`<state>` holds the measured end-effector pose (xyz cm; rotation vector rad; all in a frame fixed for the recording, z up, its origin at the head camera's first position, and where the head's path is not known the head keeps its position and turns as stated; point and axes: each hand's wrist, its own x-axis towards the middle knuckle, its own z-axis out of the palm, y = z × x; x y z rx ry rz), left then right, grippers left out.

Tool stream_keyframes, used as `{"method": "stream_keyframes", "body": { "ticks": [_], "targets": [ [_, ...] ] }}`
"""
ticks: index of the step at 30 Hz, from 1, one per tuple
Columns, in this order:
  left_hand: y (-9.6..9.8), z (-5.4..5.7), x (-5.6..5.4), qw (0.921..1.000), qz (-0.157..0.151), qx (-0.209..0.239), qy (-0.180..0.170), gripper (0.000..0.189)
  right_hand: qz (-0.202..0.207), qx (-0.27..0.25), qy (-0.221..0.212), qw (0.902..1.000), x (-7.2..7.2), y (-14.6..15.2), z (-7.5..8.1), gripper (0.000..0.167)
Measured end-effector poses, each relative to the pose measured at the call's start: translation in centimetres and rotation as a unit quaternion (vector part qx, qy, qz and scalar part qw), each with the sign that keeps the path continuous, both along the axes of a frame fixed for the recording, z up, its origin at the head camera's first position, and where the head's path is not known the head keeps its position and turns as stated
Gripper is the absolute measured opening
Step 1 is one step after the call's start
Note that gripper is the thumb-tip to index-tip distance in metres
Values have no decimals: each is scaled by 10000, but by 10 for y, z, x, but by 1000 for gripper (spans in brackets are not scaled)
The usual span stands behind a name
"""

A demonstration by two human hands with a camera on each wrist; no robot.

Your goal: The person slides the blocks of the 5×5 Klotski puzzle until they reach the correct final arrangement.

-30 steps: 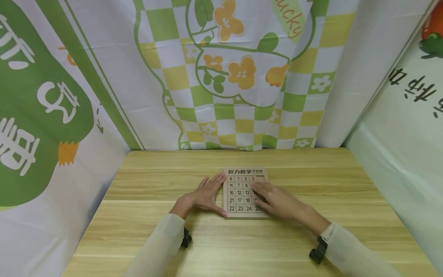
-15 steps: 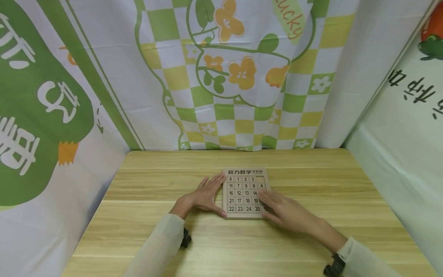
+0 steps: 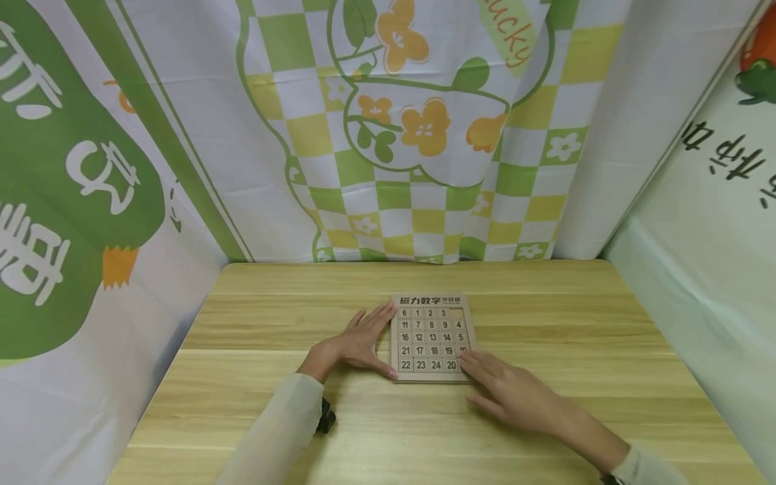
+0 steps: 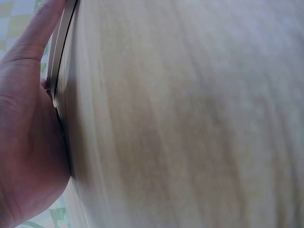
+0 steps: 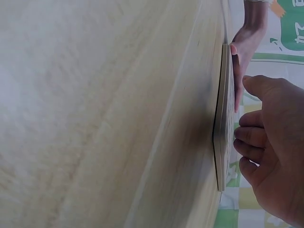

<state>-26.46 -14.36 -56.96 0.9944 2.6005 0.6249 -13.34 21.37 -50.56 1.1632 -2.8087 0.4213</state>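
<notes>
A wooden number sliding puzzle (image 3: 432,377) lies flat on the table, its numbered tiles in rows with a gap (image 3: 456,314) at the top right. Along the puzzle's left side rests my left hand (image 3: 359,342), fingers at the upper edge and thumb at the lower left corner. In the left wrist view, that thumb (image 4: 35,35) lies along the puzzle's side. My right hand (image 3: 515,394) reaches in from the right, fingertips over the lower right tiles and hiding the corner one. The right wrist view shows its fingers (image 5: 251,137) slightly bent above the puzzle (image 5: 221,123).
The light wood table (image 3: 291,289) extends around the puzzle on all sides. A printed curtain (image 3: 394,202) hangs behind its far edge, with more fabric panels at the left (image 3: 151,303) and right (image 3: 685,269).
My right hand has slid down the puzzle's right column from the upper tiles to the lower right corner, uncovering the tiles 4, 5 and 10. My left hand stays in place.
</notes>
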Motion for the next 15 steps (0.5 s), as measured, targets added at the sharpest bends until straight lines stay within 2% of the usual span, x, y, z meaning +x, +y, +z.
{"method": "stream_keyframes", "body": {
  "ticks": [4, 9, 12, 15],
  "targets": [
    [0, 2, 1, 10000, 5, 26, -23, 150, 5, 66, 60, 10000, 6, 1, 1, 66],
    [1, 12, 6, 9999, -19, 125, -80, 147, 72, 157, 194, 9997, 9, 0, -1, 62],
    [2, 23, 10, 9998, -47, 86, -182, 146, 88, 191, 268, 9994, 10, 0, -3, 61],
    [2, 28, 12, 9996, -55, 70, -268, 146, 85, 157, 289, 9994, 9, 0, -4, 61]
  ]
}}
